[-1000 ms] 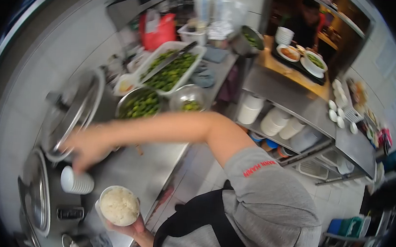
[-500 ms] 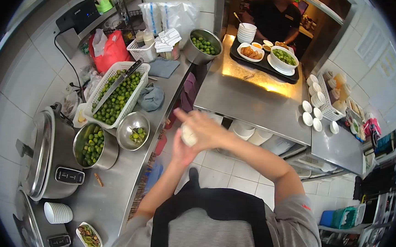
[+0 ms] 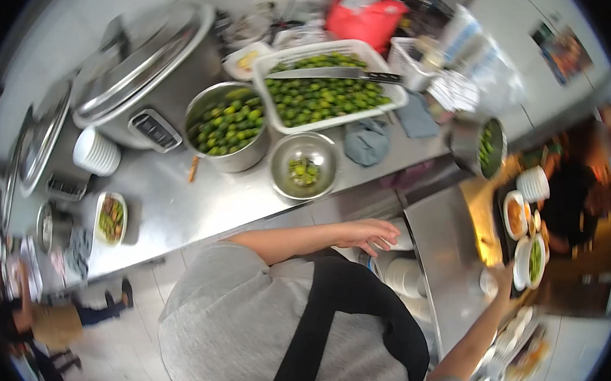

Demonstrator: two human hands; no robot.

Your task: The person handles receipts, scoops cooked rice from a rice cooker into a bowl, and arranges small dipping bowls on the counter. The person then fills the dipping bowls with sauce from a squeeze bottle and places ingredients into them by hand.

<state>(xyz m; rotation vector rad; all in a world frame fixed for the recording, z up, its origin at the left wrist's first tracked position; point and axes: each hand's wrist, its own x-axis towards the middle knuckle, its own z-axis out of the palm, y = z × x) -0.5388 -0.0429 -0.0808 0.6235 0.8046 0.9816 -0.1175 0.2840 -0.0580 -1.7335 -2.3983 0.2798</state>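
My left hand (image 3: 372, 235) hangs open with its fingers apart, just off the edge of the long steel counter (image 3: 177, 203) and above stacked white plates (image 3: 406, 277) on a lower shelf. My right arm stretches out to the right, where my right hand (image 3: 504, 274) holds a small white bowl (image 3: 487, 281) on the lit steel pass counter (image 3: 444, 235). The bowl sits next to a dark tray (image 3: 522, 237) that carries dishes of food. The grip itself is blurred.
The long counter holds a white basket of limes (image 3: 323, 92) with a knife (image 3: 335, 72) across it, two steel bowls of limes (image 3: 228, 125) (image 3: 304, 165), a rice cooker (image 3: 144, 73), stacked cups (image 3: 96, 151) and a small dish (image 3: 111, 218). A person in black (image 3: 574, 202) stands behind the pass.
The view has swung round. My hands held the white bowl together in front of me; now they are apart, the right reaching out to the tray, the left hanging free.
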